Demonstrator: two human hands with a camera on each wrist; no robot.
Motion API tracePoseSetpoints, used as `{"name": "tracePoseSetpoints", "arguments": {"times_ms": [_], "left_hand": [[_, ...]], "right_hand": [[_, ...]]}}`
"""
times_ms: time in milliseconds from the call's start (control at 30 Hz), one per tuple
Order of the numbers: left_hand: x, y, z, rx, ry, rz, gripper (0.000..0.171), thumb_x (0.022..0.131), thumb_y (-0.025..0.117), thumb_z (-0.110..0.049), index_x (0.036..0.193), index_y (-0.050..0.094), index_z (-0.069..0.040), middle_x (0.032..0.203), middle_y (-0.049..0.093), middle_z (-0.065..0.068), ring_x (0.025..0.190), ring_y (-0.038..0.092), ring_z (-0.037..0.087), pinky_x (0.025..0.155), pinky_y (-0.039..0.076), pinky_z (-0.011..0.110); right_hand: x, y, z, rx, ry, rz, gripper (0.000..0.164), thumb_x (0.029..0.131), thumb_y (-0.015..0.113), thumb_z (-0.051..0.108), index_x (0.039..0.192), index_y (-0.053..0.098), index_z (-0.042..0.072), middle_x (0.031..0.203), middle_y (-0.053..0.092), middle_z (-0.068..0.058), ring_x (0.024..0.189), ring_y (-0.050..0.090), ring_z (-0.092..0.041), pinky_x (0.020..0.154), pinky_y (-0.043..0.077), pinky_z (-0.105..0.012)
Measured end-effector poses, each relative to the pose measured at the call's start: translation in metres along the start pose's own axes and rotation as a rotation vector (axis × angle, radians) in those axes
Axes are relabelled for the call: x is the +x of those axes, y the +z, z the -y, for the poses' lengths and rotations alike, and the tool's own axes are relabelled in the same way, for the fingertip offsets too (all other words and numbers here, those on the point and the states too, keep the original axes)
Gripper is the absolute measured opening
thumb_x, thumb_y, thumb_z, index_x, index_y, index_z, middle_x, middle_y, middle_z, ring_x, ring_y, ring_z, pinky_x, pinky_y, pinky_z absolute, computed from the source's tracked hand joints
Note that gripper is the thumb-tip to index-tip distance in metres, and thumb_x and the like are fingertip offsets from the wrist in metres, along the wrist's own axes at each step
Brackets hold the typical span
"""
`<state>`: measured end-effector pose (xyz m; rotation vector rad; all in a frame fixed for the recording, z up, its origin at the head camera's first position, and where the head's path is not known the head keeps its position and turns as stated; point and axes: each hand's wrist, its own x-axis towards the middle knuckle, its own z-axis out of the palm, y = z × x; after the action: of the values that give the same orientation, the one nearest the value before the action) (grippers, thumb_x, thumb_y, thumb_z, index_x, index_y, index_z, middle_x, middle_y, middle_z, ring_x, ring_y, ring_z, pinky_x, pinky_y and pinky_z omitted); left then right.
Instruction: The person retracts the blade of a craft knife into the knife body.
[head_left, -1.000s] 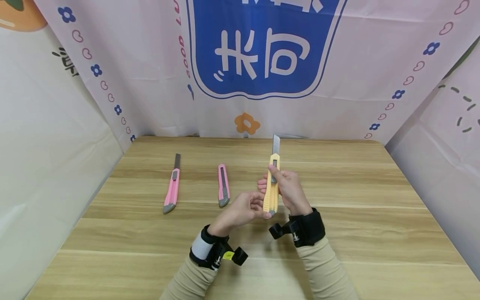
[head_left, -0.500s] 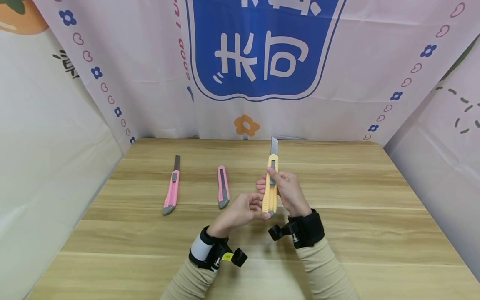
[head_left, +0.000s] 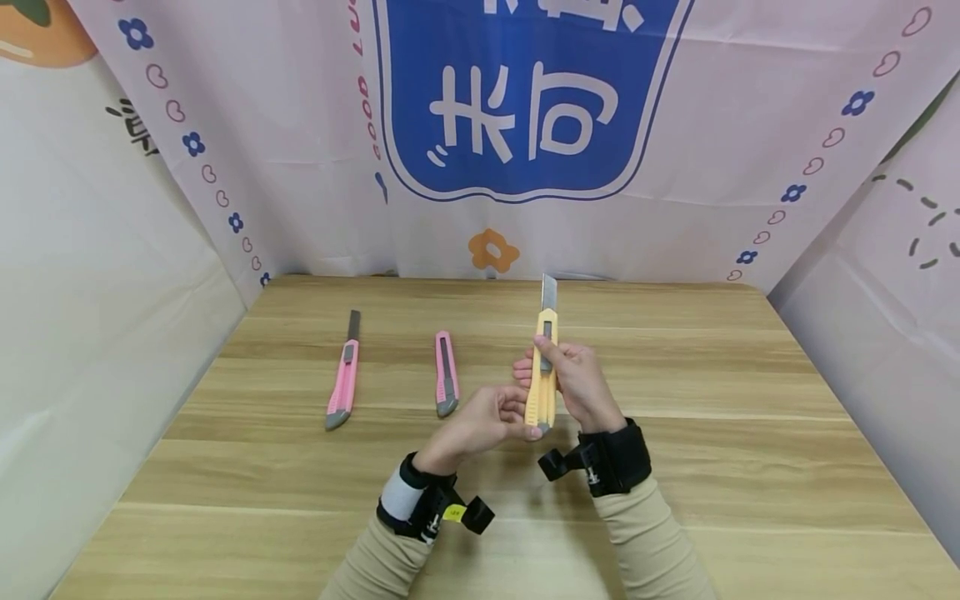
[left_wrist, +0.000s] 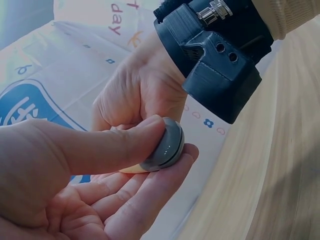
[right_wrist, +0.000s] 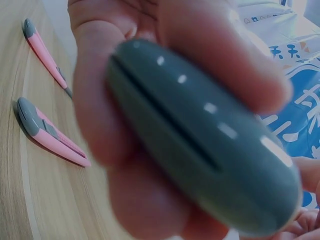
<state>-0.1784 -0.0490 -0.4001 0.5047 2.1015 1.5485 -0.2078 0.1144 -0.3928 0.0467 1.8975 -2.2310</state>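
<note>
A yellow utility knife [head_left: 547, 392] is held up over the table, its wide blade [head_left: 550, 293] out and pointing away from me. My right hand [head_left: 585, 379] grips its body, thumb lying at the grey slider. The left hand [head_left: 476, 425] pinches the knife's grey end cap [left_wrist: 169, 145] between thumb and fingers. Close up in the right wrist view, that cap hides most of the yellow body. To the left lie two pink utility knives: the nearer one [head_left: 445, 367] shows no blade past its tip, while the far-left one [head_left: 345, 379] has its blade extended.
A wood-grain table [head_left: 750, 475] spreads under both hands. Behind it hangs a pale printed cloth [head_left: 712, 158] with a blue emblem, its lower edge at the table's back edge. Pale cloth also stands at both sides. Each wrist wears a black strap [head_left: 618, 454] with a camera.
</note>
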Motion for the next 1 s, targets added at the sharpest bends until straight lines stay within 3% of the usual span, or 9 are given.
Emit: {"name": "tracePoseSetpoints", "arguments": {"times_ms": [400,600,667,800,1000], "left_hand": [[0.0006,-0.0002,-0.0001,-0.021,-0.026,-0.01,0.04,0.084,0.07,-0.004,0.121,0.058,0.007,0.108,0.068,0.023,0.082,0.064,0.005,0.08,0.058,0.024],[0.0035,0.0018,0.0016,0.009,-0.041,-0.024,0.035,0.088,0.069,-0.009,0.118,0.061,0.005,0.107,0.069,0.021,0.085,0.066,0.008,0.082,0.058,0.028],[0.0043,0.0026,0.0022,0.014,-0.043,-0.038,0.033,0.088,0.069,-0.009,0.116,0.062,0.004,0.106,0.07,0.02,0.085,0.066,0.008,0.08,0.058,0.025],[0.0046,0.0037,0.0027,0.0,-0.027,-0.061,0.032,0.086,0.07,-0.007,0.115,0.062,0.005,0.105,0.069,0.021,0.084,0.066,0.008,0.079,0.058,0.026],[0.0042,0.0044,0.0022,0.005,0.002,-0.088,0.032,0.085,0.07,-0.005,0.114,0.062,0.006,0.104,0.07,0.023,0.082,0.067,0.008,0.081,0.059,0.031]], "right_hand": [[-0.0015,-0.0019,0.0019,0.009,-0.035,0.038,0.05,0.099,0.053,0.028,0.118,0.053,-0.019,0.078,0.075,0.006,0.076,0.073,-0.008,0.077,0.061,-0.026],[-0.0003,-0.0037,0.0028,0.029,-0.036,0.003,0.048,0.099,0.052,0.032,0.115,0.056,-0.012,0.079,0.074,0.005,0.075,0.073,-0.009,0.08,0.061,-0.032],[-0.0002,-0.0037,0.0033,0.041,-0.037,-0.008,0.05,0.099,0.052,0.034,0.117,0.056,-0.012,0.08,0.074,0.005,0.075,0.073,-0.009,0.082,0.06,-0.034],[0.0004,-0.0014,0.0025,0.058,-0.002,-0.038,0.056,0.098,0.053,0.039,0.12,0.057,-0.012,0.079,0.075,0.003,0.075,0.074,-0.01,0.078,0.061,-0.031],[0.0021,0.0043,-0.0009,0.048,0.029,-0.086,0.057,0.097,0.053,0.042,0.109,0.06,-0.012,0.073,0.075,0.002,0.072,0.073,-0.011,0.07,0.061,-0.027]]}}
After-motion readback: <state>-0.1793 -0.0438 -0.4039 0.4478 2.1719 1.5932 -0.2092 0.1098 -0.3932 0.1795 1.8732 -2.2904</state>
